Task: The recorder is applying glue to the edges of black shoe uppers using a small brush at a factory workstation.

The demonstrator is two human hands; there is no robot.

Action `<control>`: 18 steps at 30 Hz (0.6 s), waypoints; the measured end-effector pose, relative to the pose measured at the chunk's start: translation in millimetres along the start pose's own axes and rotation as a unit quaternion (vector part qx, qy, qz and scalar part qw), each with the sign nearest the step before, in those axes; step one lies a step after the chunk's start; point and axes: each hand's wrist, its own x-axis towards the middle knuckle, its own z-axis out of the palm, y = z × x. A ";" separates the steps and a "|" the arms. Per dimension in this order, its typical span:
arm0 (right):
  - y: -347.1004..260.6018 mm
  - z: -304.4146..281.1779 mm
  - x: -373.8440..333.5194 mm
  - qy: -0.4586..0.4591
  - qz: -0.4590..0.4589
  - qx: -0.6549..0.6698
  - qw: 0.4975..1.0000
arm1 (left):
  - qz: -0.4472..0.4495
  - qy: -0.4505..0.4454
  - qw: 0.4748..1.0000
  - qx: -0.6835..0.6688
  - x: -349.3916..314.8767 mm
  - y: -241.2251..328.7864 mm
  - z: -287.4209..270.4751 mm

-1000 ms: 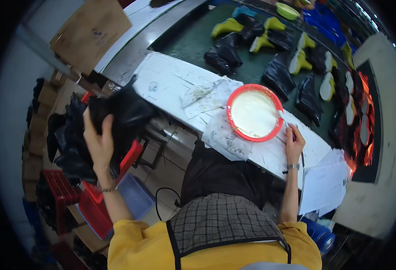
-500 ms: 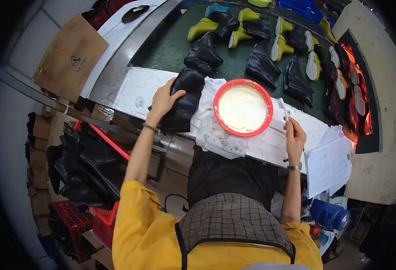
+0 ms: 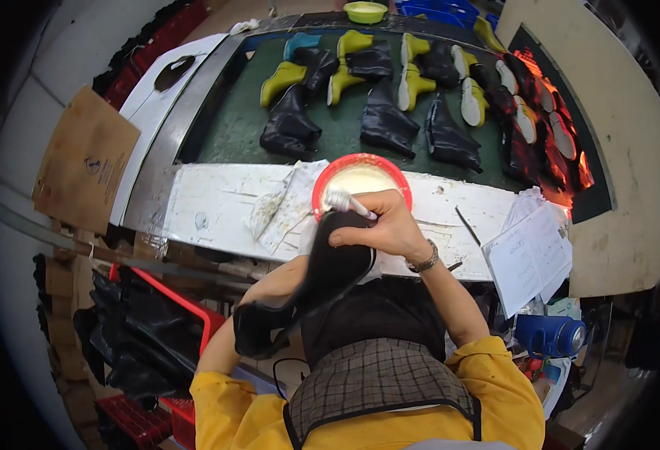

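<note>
A black boot (image 3: 330, 259) is lifted over the near edge of the white board, tilted, with one end hanging down toward my lap. My left hand (image 3: 294, 271) supports it from behind; the boot hides its fingers. My right hand (image 3: 386, 225) pinches a small white-handled brush (image 3: 341, 200), its thumb resting on the boot's upper end. The pale bristles sit at that end, in front of a red bowl (image 3: 361, 159) of creamy paste. Left of the bowl lies a stained white cloth (image 3: 277, 214).
Black and yellow-green boots stand on a green conveyor belt (image 3: 217, 139) beyond the board (image 3: 217, 202); those at the right glow under red-orange heat. Papers (image 3: 525, 259) hang at the board's right end, above a blue flask (image 3: 547, 335). Black pieces fill a red-rimmed crate (image 3: 214, 324) at lower left.
The boot has come off the board toward me and turned. My right hand has moved left with the brush, from beside the bowl to the boot. The head view has shifted.
</note>
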 end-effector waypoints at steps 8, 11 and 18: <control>16.0 28.4 -16.1 0.231 0.079 0.006 0.970 | 0.172 0.097 0.975 0.105 12.7 -24.0 12.2; 28.6 18.7 -21.6 0.223 0.086 -0.050 0.970 | 0.123 0.152 0.980 0.028 18.6 -16.5 19.9; 41.9 -72.2 -59.9 0.173 0.125 -0.433 0.876 | 0.017 0.198 0.980 -0.010 -12.4 -15.5 -21.7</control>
